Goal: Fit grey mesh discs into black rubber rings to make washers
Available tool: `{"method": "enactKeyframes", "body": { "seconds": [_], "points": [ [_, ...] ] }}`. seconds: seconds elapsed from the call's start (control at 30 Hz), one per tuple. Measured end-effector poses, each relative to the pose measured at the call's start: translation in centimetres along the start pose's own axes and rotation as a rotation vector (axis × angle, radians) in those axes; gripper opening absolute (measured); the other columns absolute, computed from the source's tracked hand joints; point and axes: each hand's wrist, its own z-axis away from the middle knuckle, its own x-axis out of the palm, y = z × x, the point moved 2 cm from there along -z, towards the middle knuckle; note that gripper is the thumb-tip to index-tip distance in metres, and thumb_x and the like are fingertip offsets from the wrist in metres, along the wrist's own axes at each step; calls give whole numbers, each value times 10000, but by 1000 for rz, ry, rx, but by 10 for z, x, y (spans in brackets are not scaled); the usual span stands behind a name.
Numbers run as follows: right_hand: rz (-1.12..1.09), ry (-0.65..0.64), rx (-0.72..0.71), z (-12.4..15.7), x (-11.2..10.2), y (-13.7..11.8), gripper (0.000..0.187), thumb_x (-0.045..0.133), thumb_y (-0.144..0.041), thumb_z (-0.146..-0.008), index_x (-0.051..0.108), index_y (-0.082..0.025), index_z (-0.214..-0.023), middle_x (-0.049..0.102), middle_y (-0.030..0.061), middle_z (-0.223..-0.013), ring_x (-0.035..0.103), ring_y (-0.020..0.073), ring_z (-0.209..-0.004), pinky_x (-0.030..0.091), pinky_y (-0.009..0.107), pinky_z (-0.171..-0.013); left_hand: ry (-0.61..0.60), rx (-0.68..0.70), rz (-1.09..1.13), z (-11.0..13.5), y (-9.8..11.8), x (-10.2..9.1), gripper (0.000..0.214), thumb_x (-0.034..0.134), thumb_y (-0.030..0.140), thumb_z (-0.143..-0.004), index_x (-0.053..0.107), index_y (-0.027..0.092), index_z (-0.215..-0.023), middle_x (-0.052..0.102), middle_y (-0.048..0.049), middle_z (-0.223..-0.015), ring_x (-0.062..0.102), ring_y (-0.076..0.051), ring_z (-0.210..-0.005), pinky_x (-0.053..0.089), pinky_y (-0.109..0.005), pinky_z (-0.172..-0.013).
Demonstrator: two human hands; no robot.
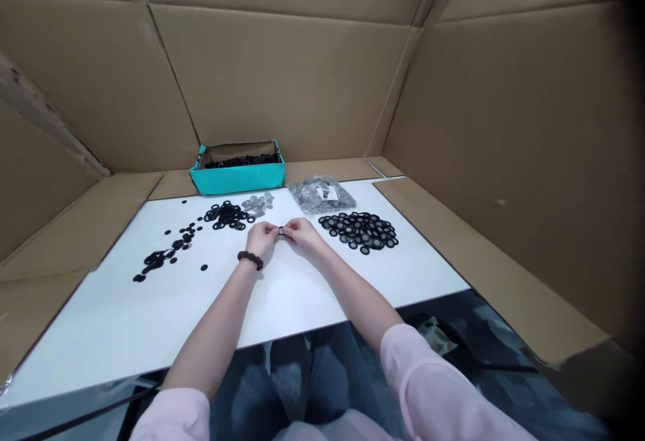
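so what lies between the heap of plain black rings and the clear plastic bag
In the head view, a small scatter of grey discs lies between the plain black rings and the clear plastic bag.

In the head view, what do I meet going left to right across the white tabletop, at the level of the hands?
Scattered black pieces → heap of black rings → left hand → small held piece → right hand → heap of grey-centred black rings.
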Motion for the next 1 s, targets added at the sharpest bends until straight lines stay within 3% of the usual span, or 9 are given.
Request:
{"method": "enactKeyframes", "body": {
  "seconds": [0.13,0.3,0.4,0.53,0.77,0.9,1.0],
  "points": [
    [-93,15,119,2,6,-2,289,604,-72,-803,550,-129,-525,495,-22,-367,412,62,-315,331,173,-361,47,-11,91,-3,-5,4,111,619,205,-696,681,123,-738,647,-32,-583,559,-122,-511,463,-259,-578],
    [-267,-149,214,6,6,-8,221,572,0,-815,598,-96,-618,610,30,-485,565,93,-411,489,180,-443,-31,36,115,-6,-5,4,211,576,155,-718,733,113,-853,713,-71,-722,625,-138,-615,499,-267,-660],
    [-262,-175,227,7,2,-10,204,566,11,-820,601,-91,-646,646,51,-536,615,112,-451,517,189,-463,-29,86,15,-4,-1,1,236,552,131,-738,745,114,-874,732,-88,-788,655,-158,-705,502,-272,-725],
    [-172,-159,181,5,0,-8,234,596,-18,-815,592,-95,-594,625,38,-498,577,93,-404,474,168,-411,11,136,-88,-1,5,-4,191,611,147,-710,751,127,-838,729,-78,-763,653,-173,-731,487,-281,-749],
    [-31,-181,81,2,-3,-5,188,634,-40,-756,583,-124,-596,572,-2,-421,522,86,-370,436,177,-416,-190,1,173,0,7,-6,95,671,150,-641,717,111,-715,625,-9,-537,507,-102,-506,420,-248,-565],
    [41,-191,36,0,-2,0,173,607,-51,-744,578,-129,-593,561,-9,-424,508,82,-382,407,179,-423,-166,2,72,1,8,-7,20,667,137,-614,684,125,-613,555,15,-450,469,-99,-473,381,-247,-548],
    [70,-165,-20,-2,-2,4,153,600,-76,-730,569,-137,-594,553,-20,-435,483,75,-385,381,183,-430,-190,15,0,1,7,-6,106,641,163,-637,639,141,-533,505,30,-409,430,-94,-439,349,-250,-531]
  ]
}}
